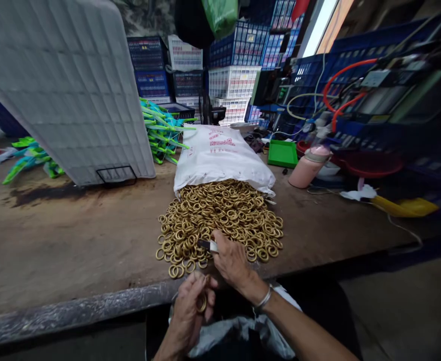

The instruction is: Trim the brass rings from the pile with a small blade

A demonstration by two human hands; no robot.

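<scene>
A heap of brass-coloured rings [224, 210] spills from the mouth of a white woven sack [216, 153] onto the table. My left hand [192, 306], just off the table's front edge, is closed on a ring [202, 302] that shows between its fingers. At the front of the heap, my right hand [231, 258] grips a small tool [208, 245] with a dark end and a pale part beside the fingers. Its exact kind is unclear. The dark end points left over the rings. Below both hands, a pale plastic bag [239, 333] lies open at my lap.
A large pale ribbed panel [70, 90] stands on the left, with green-and-blue plastic pieces [162, 133] behind it. To the right are a green tray [282, 153], a pink bottle [306, 168] and a machine with orange hoses [333, 85]. Stacked crates [233, 82] line the back.
</scene>
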